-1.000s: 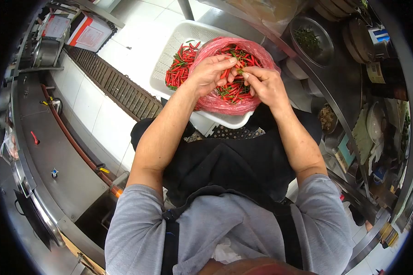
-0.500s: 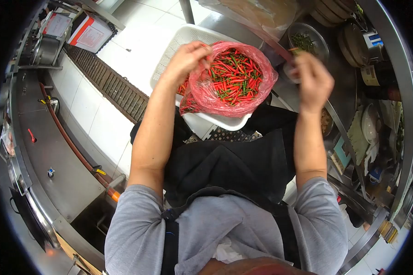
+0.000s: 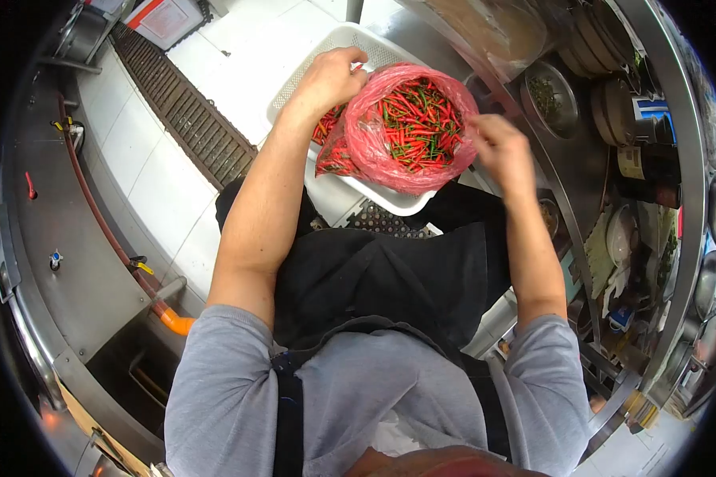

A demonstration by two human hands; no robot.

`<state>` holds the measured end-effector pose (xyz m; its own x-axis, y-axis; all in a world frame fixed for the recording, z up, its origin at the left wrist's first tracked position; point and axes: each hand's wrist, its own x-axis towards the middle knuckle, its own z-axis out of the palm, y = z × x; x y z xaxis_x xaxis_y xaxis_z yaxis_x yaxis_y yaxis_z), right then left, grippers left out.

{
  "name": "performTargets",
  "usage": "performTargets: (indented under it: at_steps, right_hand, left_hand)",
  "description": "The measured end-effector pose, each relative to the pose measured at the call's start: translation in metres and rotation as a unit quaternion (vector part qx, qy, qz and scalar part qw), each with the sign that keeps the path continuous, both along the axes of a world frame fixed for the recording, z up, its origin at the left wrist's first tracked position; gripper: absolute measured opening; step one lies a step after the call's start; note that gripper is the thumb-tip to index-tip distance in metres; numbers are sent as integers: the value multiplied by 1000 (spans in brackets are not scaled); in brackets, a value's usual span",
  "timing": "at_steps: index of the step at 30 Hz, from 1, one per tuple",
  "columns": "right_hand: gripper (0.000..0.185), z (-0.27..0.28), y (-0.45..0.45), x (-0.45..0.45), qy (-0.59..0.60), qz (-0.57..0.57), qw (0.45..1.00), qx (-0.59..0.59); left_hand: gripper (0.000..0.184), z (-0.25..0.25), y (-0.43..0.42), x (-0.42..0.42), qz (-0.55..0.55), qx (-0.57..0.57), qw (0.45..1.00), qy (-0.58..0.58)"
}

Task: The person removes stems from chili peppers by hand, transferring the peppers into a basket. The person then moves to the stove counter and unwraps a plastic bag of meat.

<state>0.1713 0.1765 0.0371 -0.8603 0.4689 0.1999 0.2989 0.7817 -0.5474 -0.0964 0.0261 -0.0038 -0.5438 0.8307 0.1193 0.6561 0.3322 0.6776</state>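
A pink plastic bag (image 3: 367, 143) full of red chilies with green stems (image 3: 422, 123) stands open in a white perforated basket (image 3: 294, 83). More red chilies (image 3: 326, 123) lie in the basket to the left of the bag. My left hand (image 3: 334, 78) is over the basket at the bag's left rim, fingers bent together, with a bit of red at the fingertips. At the bag's right rim is my right hand (image 3: 497, 147), blurred, its fingers curled; whether it holds anything cannot be made out.
A metal bowl with green bits (image 3: 550, 99) sits on the steel shelf at the right. A floor drain grate (image 3: 187, 103) runs along the left. Steel counter with valves and an orange-ended pipe (image 3: 171, 318) at far left. White box (image 3: 163, 20) at the top left.
Both hands were together over the bag, then parted. My right hand went out toward the metal bowl and has come back to the bag's right rim. My left hand moved to the left rim.
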Motion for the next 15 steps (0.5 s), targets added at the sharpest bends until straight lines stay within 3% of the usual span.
performTargets:
  at_steps: [2,7,11,13,15]
  right_hand:
    - [19,-37,-4,-5,-122,85,987,60]
    - [20,-55,-1,-18,-334,97,932,100]
    - [22,-66,-5,-18,-320,99,936,105]
    - [24,-72,-7,-14,-220,120,967,51]
    - [25,-73,-10,-11,-211,134,967,57]
  left_hand:
    - [33,-1,-1,3,-15,4,1000,2]
    - [32,-4,-7,1,-31,4,999,7]
    - [32,-4,-4,2,-36,9,999,13]
    - [33,-3,-3,4,-36,7,999,5]
    - [33,-2,-1,6,-48,-5,999,0]
